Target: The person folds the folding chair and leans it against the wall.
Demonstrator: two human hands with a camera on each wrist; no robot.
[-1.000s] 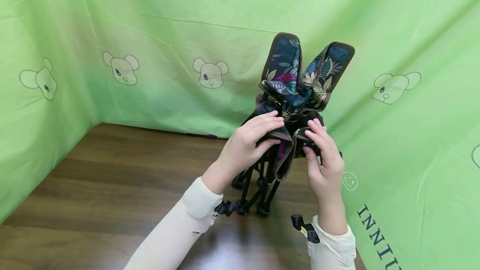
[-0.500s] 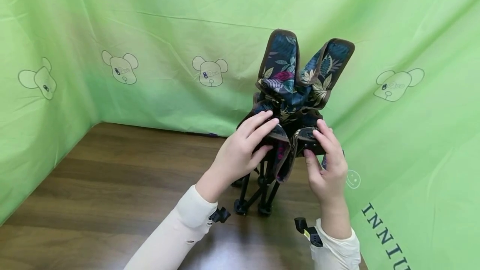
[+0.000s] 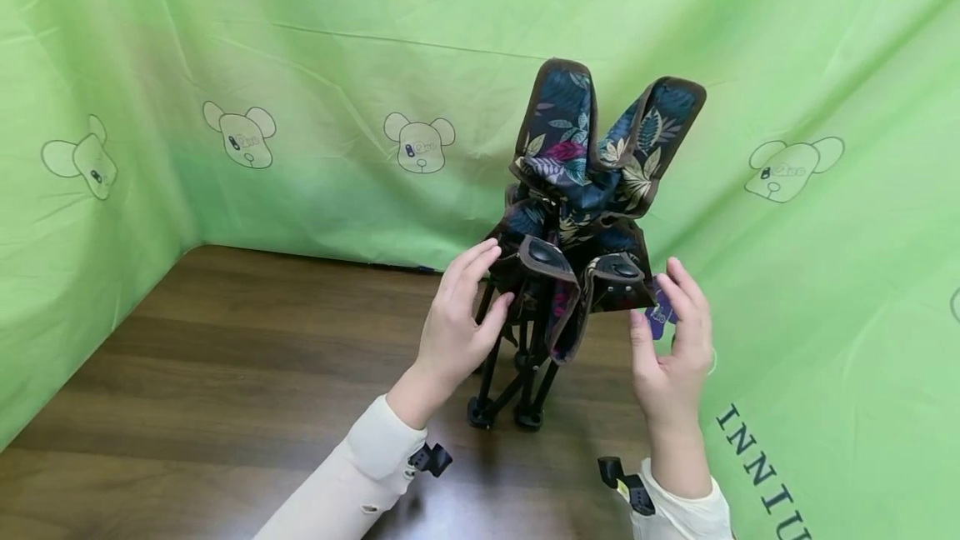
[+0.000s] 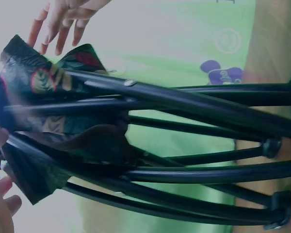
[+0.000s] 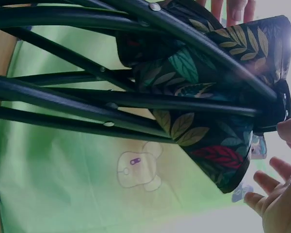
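Head view: a folded chair (image 3: 577,240) stands on the counter (image 3: 225,373) at centre. The left hand (image 3: 457,323) at 9 o'clock and right hand (image 3: 675,340) at 3 o'clock flank it, fingers spread, holding nothing. Wrist views: black legs (image 4: 194,141), leafy fabric (image 5: 208,121).

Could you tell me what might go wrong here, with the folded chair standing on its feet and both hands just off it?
1. The folded black-framed chair with leaf-print fabric stands on closely bunched feet with neither the left hand nor the right hand gripping it; it could tip over.
2. Its crossed black rods sit close together, so fingers could get pinched if the frame shifts.
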